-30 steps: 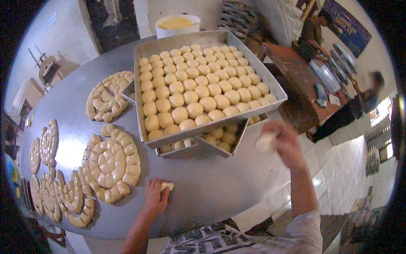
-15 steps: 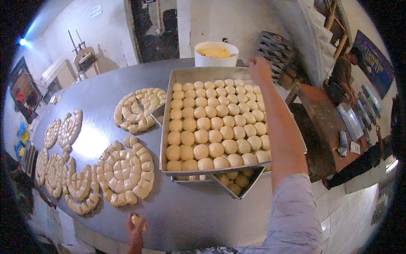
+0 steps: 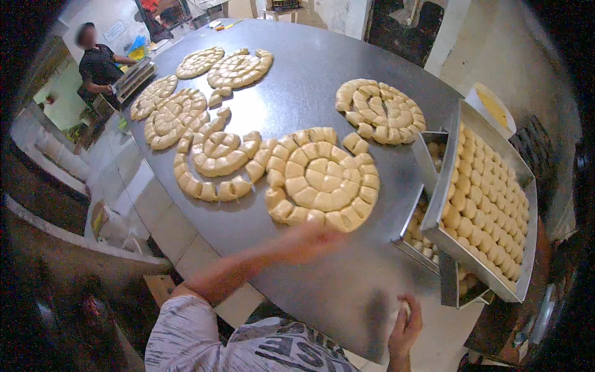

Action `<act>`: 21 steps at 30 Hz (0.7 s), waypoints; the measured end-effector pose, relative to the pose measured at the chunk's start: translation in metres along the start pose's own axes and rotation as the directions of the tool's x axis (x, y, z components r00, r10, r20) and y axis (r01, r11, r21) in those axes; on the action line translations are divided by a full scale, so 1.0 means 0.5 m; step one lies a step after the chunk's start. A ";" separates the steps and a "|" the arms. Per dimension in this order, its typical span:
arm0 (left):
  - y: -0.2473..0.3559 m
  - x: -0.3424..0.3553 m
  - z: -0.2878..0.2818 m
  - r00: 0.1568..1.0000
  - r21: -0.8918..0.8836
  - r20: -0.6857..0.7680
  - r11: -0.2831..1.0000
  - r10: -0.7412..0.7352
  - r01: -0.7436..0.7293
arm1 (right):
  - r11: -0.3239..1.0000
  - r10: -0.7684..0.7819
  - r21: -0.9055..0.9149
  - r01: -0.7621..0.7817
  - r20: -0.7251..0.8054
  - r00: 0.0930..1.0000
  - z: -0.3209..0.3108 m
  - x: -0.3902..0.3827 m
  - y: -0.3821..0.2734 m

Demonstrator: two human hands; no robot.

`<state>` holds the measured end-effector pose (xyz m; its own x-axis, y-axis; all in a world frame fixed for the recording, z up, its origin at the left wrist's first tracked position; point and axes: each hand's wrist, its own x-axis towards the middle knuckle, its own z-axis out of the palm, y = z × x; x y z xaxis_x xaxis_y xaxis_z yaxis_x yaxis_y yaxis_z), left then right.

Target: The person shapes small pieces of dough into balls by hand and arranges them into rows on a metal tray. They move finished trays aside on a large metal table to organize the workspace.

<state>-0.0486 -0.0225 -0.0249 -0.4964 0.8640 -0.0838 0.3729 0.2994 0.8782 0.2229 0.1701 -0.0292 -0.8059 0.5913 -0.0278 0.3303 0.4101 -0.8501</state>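
Note:
My left hand [image 3: 310, 240] reaches across the table at the near edge of a large dough round [image 3: 322, 177], its fingers smeared by motion. That round is cut into shiny segments set in rings. Lower right, my right hand [image 3: 406, 322] hovers by the table's front edge, curled around a small pale piece of dough [image 3: 403, 306], mostly hidden by the fingers. Left of the large round lies a partly separated dough round [image 3: 218, 154] with a loose outer ring. Another segmented round [image 3: 381, 111] sits farther back.
A metal tray [image 3: 437, 239] full of dough balls [image 3: 489, 198] rests tilted on other trays at the right. Behind it stands a white tub [image 3: 496, 105] with yellow filling. More dough rounds [image 3: 176, 118] lie far left. A person [image 3: 102, 65] holds trays beyond the table.
The view has swung left, so the tray stack now appears at the right. My right hand has come back from the tray's far edge. My left hand has moved up to the large dough round.

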 end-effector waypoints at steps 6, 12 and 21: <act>-0.284 -0.015 -0.385 0.717 0.653 -0.667 0.621 0.201 0.433 | 0.610 -0.113 -0.791 -0.047 -0.145 0.983 0.047 0.030 0.102; -0.341 0.043 -0.444 0.911 0.663 -0.379 0.639 -0.163 0.390 | 0.839 0.065 -0.541 -0.057 -0.003 0.998 0.122 -0.047 0.053; -0.297 0.049 -0.570 0.751 0.351 -0.651 0.920 0.106 0.175 | 0.817 -0.139 -0.565 -0.115 -0.386 0.912 0.149 0.086 0.079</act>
<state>-0.3398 -0.1615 -0.0232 -0.8442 0.4172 0.3366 0.5314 0.5690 0.6276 0.1646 0.1601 -0.1030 -0.5912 0.7504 0.2957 0.6403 0.6596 -0.3937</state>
